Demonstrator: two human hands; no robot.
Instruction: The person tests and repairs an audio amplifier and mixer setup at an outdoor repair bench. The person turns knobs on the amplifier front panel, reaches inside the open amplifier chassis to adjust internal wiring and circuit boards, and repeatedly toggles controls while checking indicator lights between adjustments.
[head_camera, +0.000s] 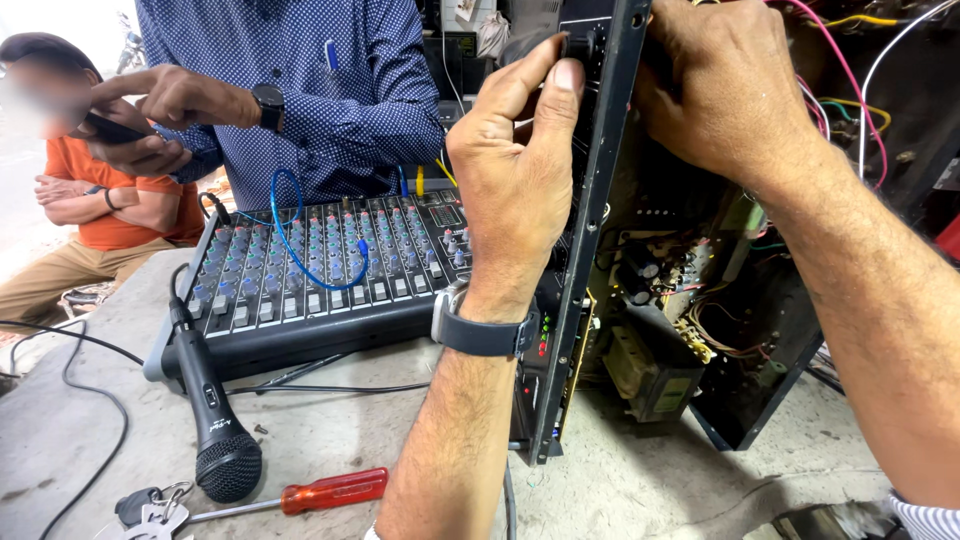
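An opened black amplifier chassis (760, 340) stands on its side on the worktop, its wiring and parts exposed. My left hand (515, 170), with a dark watch on the wrist, pinches a small black knob (580, 45) on the upright front panel (590, 250) between thumb and fingers. My right hand (725, 85) reaches behind the top of that panel from the inside and presses against it. The right fingertips are hidden by the panel.
A black audio mixer (310, 270) with a blue cable lies to the left. A black microphone (215, 420), a red-handled screwdriver (320, 492) and keys (145, 512) lie in front. A person in a blue dotted shirt (330, 90) holds a phone; another in orange (100, 190) sits behind.
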